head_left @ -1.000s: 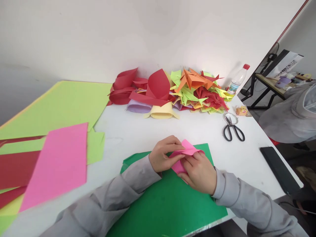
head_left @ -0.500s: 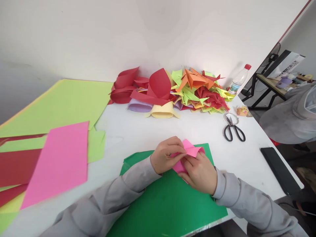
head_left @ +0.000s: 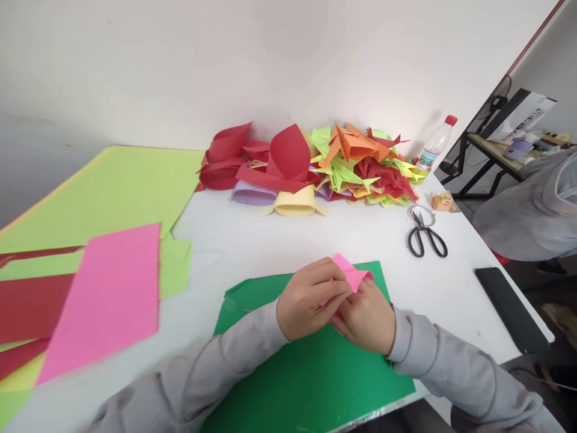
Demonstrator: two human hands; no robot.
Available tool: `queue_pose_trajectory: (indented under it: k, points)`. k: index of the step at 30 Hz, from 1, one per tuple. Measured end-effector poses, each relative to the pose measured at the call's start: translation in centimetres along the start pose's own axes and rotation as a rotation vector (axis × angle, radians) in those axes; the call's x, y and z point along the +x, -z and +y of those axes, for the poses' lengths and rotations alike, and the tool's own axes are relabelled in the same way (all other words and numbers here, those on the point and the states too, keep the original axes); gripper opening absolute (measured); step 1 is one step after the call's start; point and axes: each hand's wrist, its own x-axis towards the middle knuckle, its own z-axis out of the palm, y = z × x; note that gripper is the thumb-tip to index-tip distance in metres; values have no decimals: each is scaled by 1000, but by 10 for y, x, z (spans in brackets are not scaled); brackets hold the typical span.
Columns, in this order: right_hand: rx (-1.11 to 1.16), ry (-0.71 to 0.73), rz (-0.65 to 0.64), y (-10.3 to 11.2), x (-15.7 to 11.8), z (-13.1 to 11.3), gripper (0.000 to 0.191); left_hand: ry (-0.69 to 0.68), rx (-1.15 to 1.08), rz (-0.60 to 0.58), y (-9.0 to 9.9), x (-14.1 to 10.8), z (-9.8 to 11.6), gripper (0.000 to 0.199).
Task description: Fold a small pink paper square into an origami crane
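Note:
A small folded piece of pink paper [head_left: 354, 275] is held between my two hands above the green board [head_left: 311, 379]. My left hand [head_left: 311, 299] pinches its near left side, fingers pressed together and covering part of it. From the right, my right hand [head_left: 367, 316] grips the same paper, with its fingers partly tucked under the curled right edge. The two hands touch or overlap at the fingertips. Much of the paper's lower part is hidden behind the fingers.
Colored sheets, a pink one [head_left: 108, 294] on top, lie at the left. Folded paper shapes [head_left: 356, 165] pile against the wall. Scissors [head_left: 424, 231], a bottle [head_left: 435, 147], a wrapped snack [head_left: 442, 201] and a black phone-like object [head_left: 509, 310] are at the right. A person's grey sleeve [head_left: 518, 210] shows beyond.
My left hand has moved slightly right and closer to my right hand, now covering more of the pink paper. My right hand has hardly moved.

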Motion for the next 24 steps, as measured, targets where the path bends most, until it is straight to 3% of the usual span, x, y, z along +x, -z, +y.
queue_pose_trajectory:
  k: [12,16,19,20,24]
  points:
    - [-14,38,35,0,1,0,26,-31,-23,1,0,6,11,18]
    - [-56,-11,-45,3,-1,-1,31,150,-112,144,5,5,10,14]
    - [-57,-39,-66,5,-1,-2,41,339,-140,233,13,1,-7,7]
    - [-57,-39,-70,5,-1,-2,44,375,-168,198,16,-2,-16,8]
    - [-66,-31,-77,5,-1,-2,46,399,-273,-184,23,-17,-52,31]
